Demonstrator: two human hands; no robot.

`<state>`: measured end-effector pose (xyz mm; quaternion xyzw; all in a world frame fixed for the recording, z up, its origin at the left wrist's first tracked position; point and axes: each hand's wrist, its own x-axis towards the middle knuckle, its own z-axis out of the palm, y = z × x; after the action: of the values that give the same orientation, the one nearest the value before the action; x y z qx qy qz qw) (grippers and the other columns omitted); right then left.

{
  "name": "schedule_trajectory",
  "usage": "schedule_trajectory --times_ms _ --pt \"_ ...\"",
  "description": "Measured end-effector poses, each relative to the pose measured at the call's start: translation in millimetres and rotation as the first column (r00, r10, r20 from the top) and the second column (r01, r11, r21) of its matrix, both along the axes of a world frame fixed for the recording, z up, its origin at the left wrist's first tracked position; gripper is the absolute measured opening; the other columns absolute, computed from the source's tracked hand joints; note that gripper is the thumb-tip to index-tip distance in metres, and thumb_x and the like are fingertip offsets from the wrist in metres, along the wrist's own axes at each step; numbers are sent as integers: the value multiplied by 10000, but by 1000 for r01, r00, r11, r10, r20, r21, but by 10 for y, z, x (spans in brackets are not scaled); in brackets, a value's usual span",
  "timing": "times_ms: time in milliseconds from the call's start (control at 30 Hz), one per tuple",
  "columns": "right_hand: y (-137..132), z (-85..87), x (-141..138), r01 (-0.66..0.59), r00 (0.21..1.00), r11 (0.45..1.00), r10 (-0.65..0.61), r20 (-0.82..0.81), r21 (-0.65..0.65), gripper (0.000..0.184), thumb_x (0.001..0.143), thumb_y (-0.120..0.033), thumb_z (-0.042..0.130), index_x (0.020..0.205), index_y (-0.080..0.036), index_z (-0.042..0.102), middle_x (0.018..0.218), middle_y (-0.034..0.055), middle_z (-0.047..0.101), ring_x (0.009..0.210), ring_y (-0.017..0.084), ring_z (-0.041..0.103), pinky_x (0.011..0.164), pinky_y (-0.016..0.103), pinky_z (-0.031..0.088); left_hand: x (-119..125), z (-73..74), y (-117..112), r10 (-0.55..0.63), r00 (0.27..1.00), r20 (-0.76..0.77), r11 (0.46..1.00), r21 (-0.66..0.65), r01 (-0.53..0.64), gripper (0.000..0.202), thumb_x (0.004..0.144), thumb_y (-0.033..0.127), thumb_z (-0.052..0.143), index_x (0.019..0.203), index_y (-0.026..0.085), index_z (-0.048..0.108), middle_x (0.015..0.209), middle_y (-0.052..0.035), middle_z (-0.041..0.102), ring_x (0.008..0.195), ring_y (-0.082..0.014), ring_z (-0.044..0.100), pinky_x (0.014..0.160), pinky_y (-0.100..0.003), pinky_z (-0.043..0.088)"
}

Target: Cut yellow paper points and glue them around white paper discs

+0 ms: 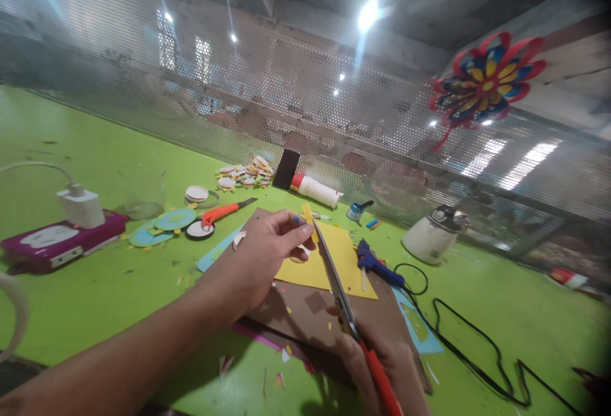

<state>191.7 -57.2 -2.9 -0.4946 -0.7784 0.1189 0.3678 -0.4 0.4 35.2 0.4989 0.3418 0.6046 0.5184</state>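
My left hand (265,257) pinches a small yellow paper strip (310,220) between thumb and fingers, held above the table. My right hand (377,355) grips red-handled scissors (341,295), whose blades reach up to the strip's lower end. Below them a yellow paper sheet (346,263) lies on a brown cardboard sheet (310,317), with light blue paper under it.
On the green table (95,149) lie a blue glue gun (375,263) with black cord, an orange utility knife (224,212), paper discs (167,222), a glue bottle (317,190), a dark phone, a white pot (432,235) and a power strip with charger (62,235). A perforated metal screen with a paper flower (487,79) stands behind.
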Motion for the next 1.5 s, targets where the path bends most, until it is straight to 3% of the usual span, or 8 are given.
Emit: schedule_trajectory --times_ms 300,433,767,900,1067,1233,1300,1500 --pt "-16 74 8 -60 993 988 45 -109 -140 531 863 -600 422 977 -169 711 486 -36 455 428 105 401 448 213 353 -25 75 18 -34 997 76 999 -26 36 153 738 276 675 707 144 604 727 -54 641 700 -182 616 705 -344 463" --pt "-7 68 23 -79 989 974 50 -138 -214 545 841 -624 427 986 -178 706 469 -44 372 413 103 337 396 209 286 -31 130 2 -34 995 90 998 -48 39 148 705 251 683 663 142 593 637 -21 581 660 -173 596 700 -345 461" --pt "-14 28 61 -220 929 869 47 -368 -443 562 843 -638 435 1016 -152 660 489 -53 347 440 91 328 432 208 258 -55 202 -17 -43 992 115 995 -90 53 136 688 214 689 671 131 583 688 -23 609 638 -131 578 656 -280 447" --pt "-23 28 49 -231 916 861 35 -400 -454 570 844 -637 442 1043 -147 653 482 -57 360 439 84 333 439 209 246 -53 195 -11 -43 991 130 994 -94 55 139 688 207 694 681 132 577 696 -22 606 638 -129 581 662 -283 448" --pt "-41 63 37 -180 934 907 36 -355 -380 533 843 -624 451 981 -168 690 485 -45 365 443 100 355 426 212 295 -51 176 -1 -35 985 169 993 -108 54 126 669 177 697 710 133 586 710 -22 612 634 -128 585 664 -287 449" --pt "-54 102 32 -124 966 946 46 -256 -299 520 852 -627 430 948 -200 712 508 -28 409 443 107 392 423 205 322 -54 166 -1 -86 986 142 992 -74 98 157 765 264 623 685 130 610 689 -42 609 633 -138 579 627 -278 435" --pt "-47 108 34 -96 976 965 43 -215 -244 516 851 -627 432 921 -206 722 512 -22 430 451 110 411 431 207 332 -53 162 1 -59 992 116 995 -76 68 167 771 276 628 680 137 607 677 -34 604 621 -135 575 624 -275 435" --pt "0 111 59 -115 987 953 79 -137 -280 538 859 -614 421 1000 -180 707 487 -44 380 440 101 364 433 213 301 -43 153 4 35 999 36 999 -37 -33 162 761 276 650 690 141 596 690 -23 602 627 -128 560 625 -272 429"
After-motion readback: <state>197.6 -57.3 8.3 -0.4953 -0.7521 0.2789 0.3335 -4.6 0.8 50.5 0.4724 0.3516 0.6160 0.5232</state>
